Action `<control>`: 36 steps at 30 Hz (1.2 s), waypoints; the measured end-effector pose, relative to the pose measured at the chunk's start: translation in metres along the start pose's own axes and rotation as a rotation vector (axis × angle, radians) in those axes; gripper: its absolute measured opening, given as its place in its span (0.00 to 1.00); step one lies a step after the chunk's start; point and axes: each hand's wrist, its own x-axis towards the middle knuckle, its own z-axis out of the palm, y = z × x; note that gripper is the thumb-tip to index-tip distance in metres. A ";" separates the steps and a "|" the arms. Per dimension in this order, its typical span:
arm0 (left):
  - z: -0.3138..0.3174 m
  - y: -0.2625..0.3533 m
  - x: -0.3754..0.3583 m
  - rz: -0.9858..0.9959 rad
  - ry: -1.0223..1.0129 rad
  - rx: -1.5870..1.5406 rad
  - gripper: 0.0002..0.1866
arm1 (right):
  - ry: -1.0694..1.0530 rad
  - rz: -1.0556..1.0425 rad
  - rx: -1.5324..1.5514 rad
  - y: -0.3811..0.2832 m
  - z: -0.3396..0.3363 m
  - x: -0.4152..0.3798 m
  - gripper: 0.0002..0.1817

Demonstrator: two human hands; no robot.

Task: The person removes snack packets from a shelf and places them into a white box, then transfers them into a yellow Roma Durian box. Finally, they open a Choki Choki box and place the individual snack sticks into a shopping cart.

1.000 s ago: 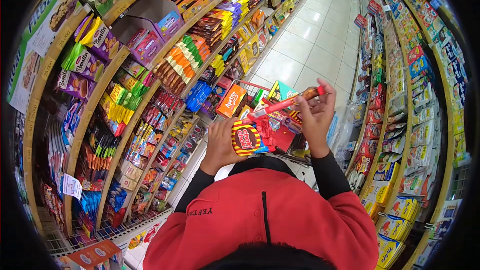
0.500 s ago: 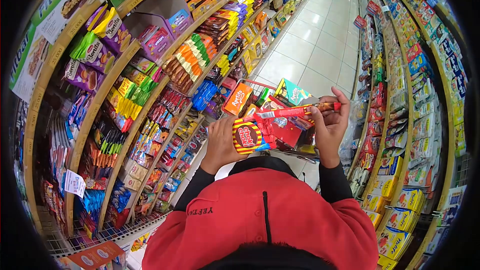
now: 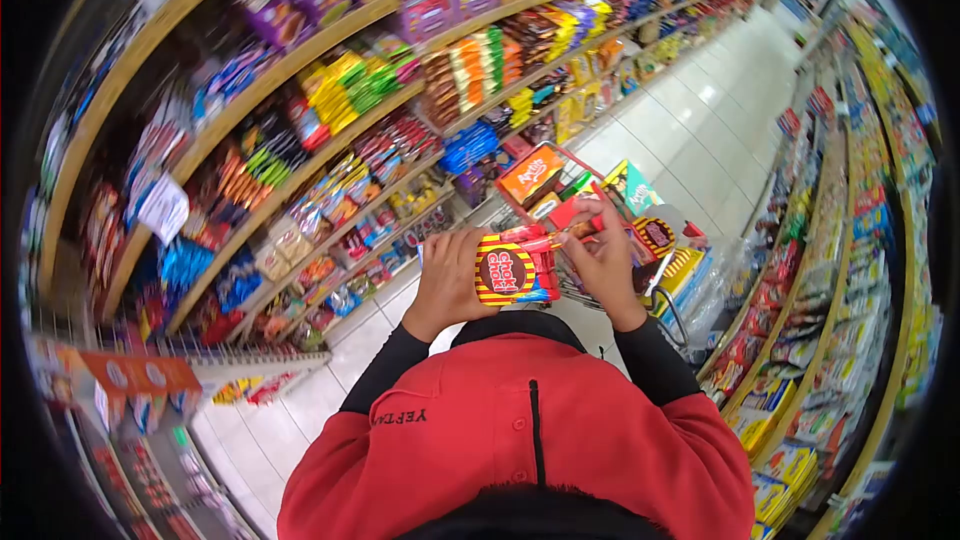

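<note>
My left hand (image 3: 447, 278) is closed around a red-and-yellow striped Choki Choki pack (image 3: 505, 272), its round brown logo facing up. Red wrappers show along the pack's top and right side. Just right of it, my right hand (image 3: 606, 265) pinches a slim red-and-brown snack stick (image 3: 578, 230) between thumb and fingers, close against the pack's upper corner. Beyond both hands is a shopping cart (image 3: 556, 149) with an orange Apetito box (image 3: 531, 176), a teal box (image 3: 632, 188) and another striped pack (image 3: 656, 233) in it.
Shelves of packaged snacks (image 3: 465, 75) curve along my left. More shelves of pouches and yellow boxes (image 3: 790, 475) line the right. White floor tiles (image 3: 690, 105) run down the aisle between them. A low display with an orange sign (image 3: 150, 380) stands at lower left.
The view has swung left, so the shelves and cart appear further right. My right hand has brought the snack stick left and closer to the pack in my left hand.
</note>
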 end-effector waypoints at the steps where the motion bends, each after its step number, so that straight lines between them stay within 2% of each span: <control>1: -0.002 0.003 -0.013 -0.035 0.020 0.016 0.47 | -0.042 -0.004 0.009 0.004 0.007 -0.006 0.19; 5: -0.010 0.026 -0.074 -0.184 0.048 0.051 0.48 | -0.336 0.035 -0.104 0.006 0.030 -0.040 0.16; 7: -0.015 0.039 -0.104 -0.274 0.079 0.044 0.48 | -0.351 -0.106 -0.066 0.001 0.038 -0.058 0.14; 8: -0.018 0.047 -0.121 -0.320 0.085 0.041 0.48 | -0.402 0.023 0.027 -0.003 0.037 -0.066 0.10; 9: -0.019 0.053 -0.136 -0.357 0.091 0.049 0.48 | -0.438 0.033 0.035 -0.001 0.035 -0.073 0.10; 11: -0.021 0.065 -0.166 -0.401 0.119 0.056 0.46 | -0.564 0.212 0.036 0.003 0.036 -0.089 0.06; 13: -0.026 0.077 -0.194 -0.455 0.096 0.065 0.46 | -0.614 0.247 0.168 0.002 0.054 -0.115 0.05; 15: -0.030 0.086 -0.216 -0.517 0.046 0.061 0.48 | -0.696 0.099 0.166 0.006 0.074 -0.140 0.04; 16: -0.031 0.088 -0.226 -0.541 0.044 0.065 0.48 | -0.729 0.100 -0.049 -0.005 0.082 -0.148 0.03; 17: -0.035 0.090 -0.234 -0.553 0.056 0.073 0.48 | -0.747 0.091 -0.045 -0.007 0.089 -0.152 0.03; 19: -0.044 0.090 -0.250 -0.629 0.057 0.059 0.49 | -0.738 -0.204 -0.168 -0.006 0.108 -0.157 0.03; 21: -0.052 0.085 -0.265 -0.638 0.077 0.082 0.49 | -0.785 -0.215 -0.212 -0.007 0.125 -0.159 0.05; 23: -0.061 0.077 -0.276 -0.659 0.101 0.122 0.49 | -0.807 -0.407 -0.271 -0.011 0.148 -0.163 0.04; 24: -0.065 0.069 -0.281 -0.678 0.095 0.137 0.49 | -0.860 -0.333 -0.222 -0.009 0.164 -0.166 0.04; 28: -0.081 0.025 -0.300 -0.724 0.135 0.089 0.49 | -0.934 -0.345 -0.238 -0.004 0.220 -0.157 0.06; 30: -0.085 -0.006 -0.310 -0.740 0.250 -0.009 0.48 | -0.885 0.012 0.121 0.003 0.245 -0.151 0.15; 31: -0.086 -0.022 -0.314 -0.744 0.253 -0.010 0.48 | -0.890 0.013 0.121 0.012 0.256 -0.148 0.15; 33: -0.083 -0.055 -0.325 -0.792 0.445 -0.156 0.48 | -0.904 0.333 0.339 0.045 0.269 -0.145 0.27; 34: -0.074 -0.075 -0.333 -0.834 0.492 -0.237 0.48 | -1.065 0.396 0.310 0.059 0.273 -0.141 0.36; 36: -0.058 -0.106 -0.339 -0.870 0.542 -0.303 0.48 | -1.127 0.474 0.202 0.076 0.285 -0.153 0.38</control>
